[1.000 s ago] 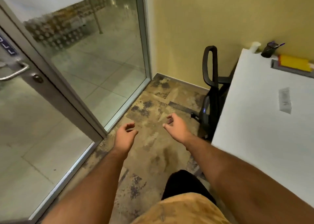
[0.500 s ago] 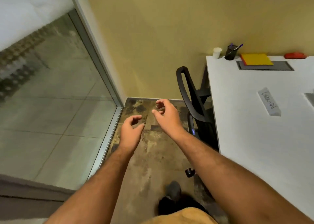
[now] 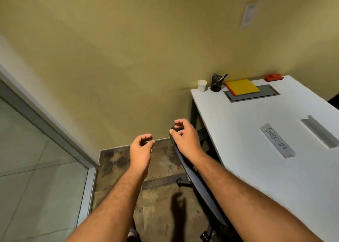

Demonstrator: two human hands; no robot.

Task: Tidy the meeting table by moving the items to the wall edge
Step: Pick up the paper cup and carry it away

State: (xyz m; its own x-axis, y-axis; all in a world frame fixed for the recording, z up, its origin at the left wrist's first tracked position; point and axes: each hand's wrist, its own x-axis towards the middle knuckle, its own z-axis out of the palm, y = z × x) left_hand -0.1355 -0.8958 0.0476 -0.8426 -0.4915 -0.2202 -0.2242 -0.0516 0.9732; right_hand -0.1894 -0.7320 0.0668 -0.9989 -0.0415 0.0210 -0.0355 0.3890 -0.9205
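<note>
The white meeting table [image 3: 247,168] fills the right side, its far end against the yellow wall. Along that wall edge stand a white paper cup [image 3: 202,85], a black mesh pen holder [image 3: 216,84] with pens, a yellow pad [image 3: 242,87] lying on a grey folder [image 3: 264,93], and a red stapler [image 3: 273,77]. A grey tape label reading CHECK-IN [image 3: 277,140] is stuck mid-table. My left hand [image 3: 141,150] hovers over the floor, fingers loosely curled, holding nothing. My right hand [image 3: 185,136] hovers above the chair back, fingers curled, also with nothing in it.
A black office chair [image 3: 198,184] stands between me and the table's left edge. A grey slot [image 3: 319,133] is set into the tabletop at right. A glass partition [image 3: 36,159] with a metal frame runs along the left. Worn brown floor lies below.
The view has swung right and up, from the glass door to the wall and table. Both hands have risen, and the right one has come over the chair back.
</note>
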